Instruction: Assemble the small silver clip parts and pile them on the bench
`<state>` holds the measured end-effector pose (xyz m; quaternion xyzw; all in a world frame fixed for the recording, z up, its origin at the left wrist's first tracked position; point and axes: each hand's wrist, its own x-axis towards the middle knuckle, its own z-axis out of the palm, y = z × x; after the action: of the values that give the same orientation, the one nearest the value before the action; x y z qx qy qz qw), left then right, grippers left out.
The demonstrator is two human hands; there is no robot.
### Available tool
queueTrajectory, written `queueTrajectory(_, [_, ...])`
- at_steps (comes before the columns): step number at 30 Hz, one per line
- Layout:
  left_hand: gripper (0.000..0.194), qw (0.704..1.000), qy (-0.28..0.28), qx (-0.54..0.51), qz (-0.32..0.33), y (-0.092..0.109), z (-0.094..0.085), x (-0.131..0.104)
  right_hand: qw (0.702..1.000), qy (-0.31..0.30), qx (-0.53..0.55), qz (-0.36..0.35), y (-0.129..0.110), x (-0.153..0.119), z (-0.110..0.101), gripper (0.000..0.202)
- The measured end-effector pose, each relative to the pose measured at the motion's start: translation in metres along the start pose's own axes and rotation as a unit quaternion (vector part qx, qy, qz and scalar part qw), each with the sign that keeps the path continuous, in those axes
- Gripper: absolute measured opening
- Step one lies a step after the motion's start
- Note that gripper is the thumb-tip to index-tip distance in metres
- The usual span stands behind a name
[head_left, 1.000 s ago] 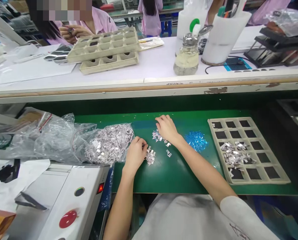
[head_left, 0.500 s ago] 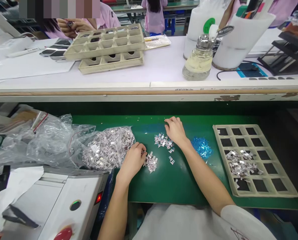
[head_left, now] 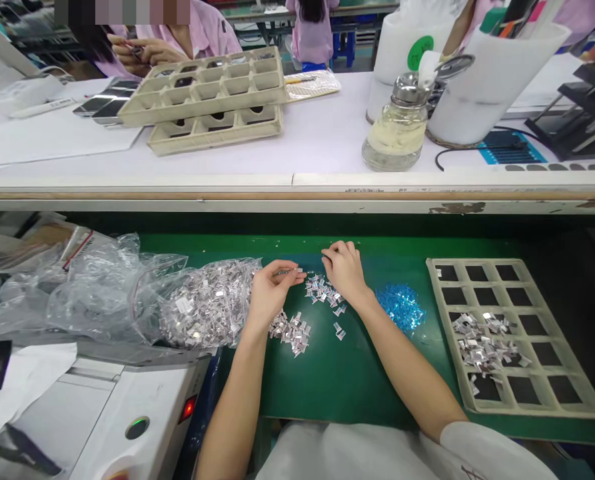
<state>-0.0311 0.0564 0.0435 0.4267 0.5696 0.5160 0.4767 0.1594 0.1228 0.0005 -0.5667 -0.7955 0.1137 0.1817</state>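
My left hand (head_left: 273, 288) pinches a small silvery piece (head_left: 298, 271) between thumb and fingertips, above the green surface (head_left: 337, 380). My right hand (head_left: 344, 267) has its fingers curled together just above a pile of small metallic pieces (head_left: 322, 290); whether anything is between its fingertips is too small to tell. Below my left hand lies a second pile of similar pieces (head_left: 293, 333). Left of that hand, a clear plastic bag (head_left: 210, 303) is full of such pieces. A heap of blue bits (head_left: 401, 307) lies beside my right forearm.
At the right, a compartment tray (head_left: 514, 347) holds metallic pieces on dark pads. Clear bags (head_left: 102, 287) and a white machine (head_left: 122, 400) are at the left. The raised shelf (head_left: 322, 147) holds stacked trays (head_left: 207, 87) and a glass bottle (head_left: 397, 127). A person in pink sits behind.
My left hand has moved up from the lower pile, with a piece now visible at its fingertips. My right hand remains near the upper pile. The view has shifted slightly.
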Motion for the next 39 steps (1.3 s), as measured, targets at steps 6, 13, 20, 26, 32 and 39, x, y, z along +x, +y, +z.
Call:
queueTrajectory(6, [0.032, 0.995, 0.040, -0.083, -0.027, -0.016, 0.017, 0.009, 0.998, 0.033, 0.055, 0.019, -0.002, -0.003, -0.002, 0.029])
queueTrajectory(13, [0.034, 0.990, 0.050, -0.127, -0.030, -0.026, 0.015, 0.009, 0.947, 0.069, 0.312, 0.037, -0.015, -0.007, -0.019, 0.019])
queueTrajectory(20, [0.014, 0.996, 0.038, -0.057, 0.063, -0.032, 0.012, 0.009, 0.872, 0.012, 0.488, 0.042, -0.031, -0.012, -0.024, 0.017])
queueTrajectory(26, [0.011, 0.993, 0.053, -0.029, 0.103, -0.039, 0.015, 0.009, 0.865, -0.010, 0.500, 0.048, -0.028, -0.014, -0.020, 0.018])
queueTrajectory(32, [0.009, 0.989, 0.073, 0.027, 0.128, -0.045, 0.018, 0.006, 0.869, -0.003, 0.493, 0.045, -0.032, -0.015, -0.019, 0.016])
queueTrajectory(39, [0.005, 0.981, 0.096, 0.086, 0.146, -0.045, 0.022, 0.002, 0.907, 0.012, 0.422, 0.006, -0.036, -0.017, -0.018, 0.017])
